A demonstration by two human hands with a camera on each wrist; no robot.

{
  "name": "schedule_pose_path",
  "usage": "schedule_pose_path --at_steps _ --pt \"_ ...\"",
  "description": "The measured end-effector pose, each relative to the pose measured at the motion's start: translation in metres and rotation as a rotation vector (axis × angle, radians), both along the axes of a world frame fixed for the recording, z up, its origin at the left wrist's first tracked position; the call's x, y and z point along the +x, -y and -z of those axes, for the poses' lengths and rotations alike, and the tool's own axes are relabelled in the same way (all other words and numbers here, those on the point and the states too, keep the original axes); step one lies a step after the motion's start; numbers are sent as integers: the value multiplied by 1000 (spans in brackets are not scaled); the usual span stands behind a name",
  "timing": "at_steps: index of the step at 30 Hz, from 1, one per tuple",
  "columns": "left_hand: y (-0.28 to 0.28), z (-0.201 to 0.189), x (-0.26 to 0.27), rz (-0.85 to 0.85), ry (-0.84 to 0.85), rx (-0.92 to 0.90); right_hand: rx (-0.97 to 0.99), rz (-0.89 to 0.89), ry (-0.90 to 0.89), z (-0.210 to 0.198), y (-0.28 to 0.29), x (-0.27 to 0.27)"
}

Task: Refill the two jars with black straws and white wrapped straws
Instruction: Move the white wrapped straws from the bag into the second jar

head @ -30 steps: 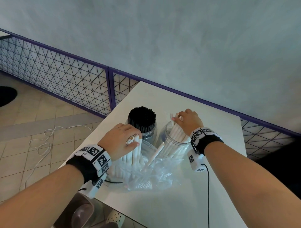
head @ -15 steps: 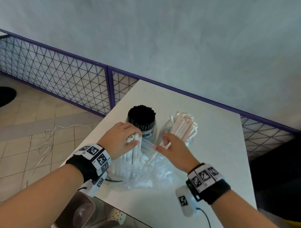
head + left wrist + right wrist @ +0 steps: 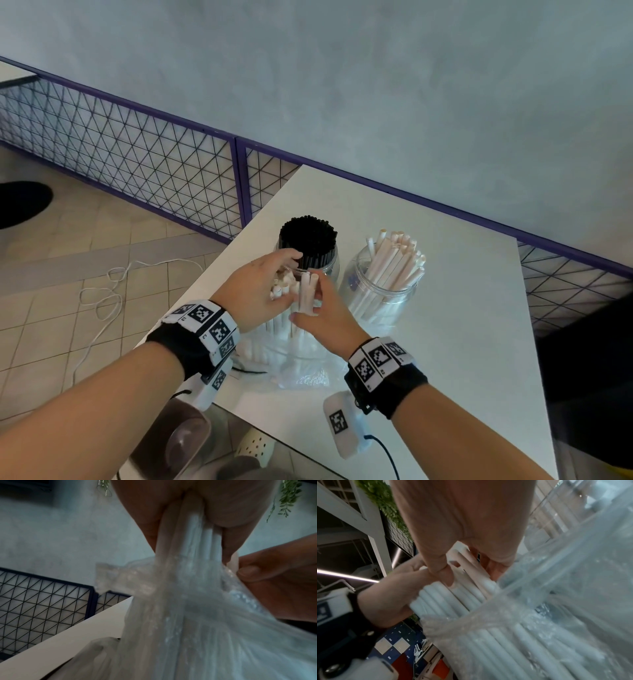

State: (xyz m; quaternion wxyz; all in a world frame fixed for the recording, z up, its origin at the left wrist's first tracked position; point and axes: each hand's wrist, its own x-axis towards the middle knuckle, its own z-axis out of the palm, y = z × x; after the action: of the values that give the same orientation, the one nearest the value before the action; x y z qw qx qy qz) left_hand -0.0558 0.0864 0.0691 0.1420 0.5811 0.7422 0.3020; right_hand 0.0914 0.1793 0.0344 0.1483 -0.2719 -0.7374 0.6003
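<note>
Two clear jars stand on the white table: the left jar is packed with black straws, the right jar holds white wrapped straws leaning right. In front of them my left hand grips a bundle of white wrapped straws rising out of a clear plastic bag. My right hand pinches a few white straws from that bundle. The right wrist view shows my thumb and fingers on those straws; the left wrist view shows the gripped straws above the bag.
A purple-framed wire mesh fence runs behind the table along a grey wall. A white cord lies on the tiled floor to the left. A chair and a perforated white object sit below the table's near edge.
My right hand left the white-straw jar, came back toward me and now pinches a few straws at the bundle. My left hand has kept its grip on the bundle.
</note>
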Motion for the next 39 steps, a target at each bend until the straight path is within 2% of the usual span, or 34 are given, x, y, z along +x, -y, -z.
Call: schedule_pose_path --at_steps 7,10,13,16,22,29,33,39 --pt "4 -5 0 -125 151 -13 35 52 23 8 1 -16" --pt "7 -7 -2 -102 205 -32 11 81 47 15 0 -20" --pt "8 -9 -2 -85 244 -17 -20 84 -26 17 -2 -20" --pt "7 -5 -2 -101 224 37 -39 73 -65 14 -4 -19" --pt "5 -2 -1 -72 182 7 -47 116 -66 16 -3 -17" --pt "0 -1 3 -77 148 41 -89 232 -106 15 -9 -15" --pt "-1 0 1 -88 103 15 -96 318 -187 -14 -16 -6" --pt "-4 0 0 -101 103 -8 -54 387 -416 -96 -61 23"
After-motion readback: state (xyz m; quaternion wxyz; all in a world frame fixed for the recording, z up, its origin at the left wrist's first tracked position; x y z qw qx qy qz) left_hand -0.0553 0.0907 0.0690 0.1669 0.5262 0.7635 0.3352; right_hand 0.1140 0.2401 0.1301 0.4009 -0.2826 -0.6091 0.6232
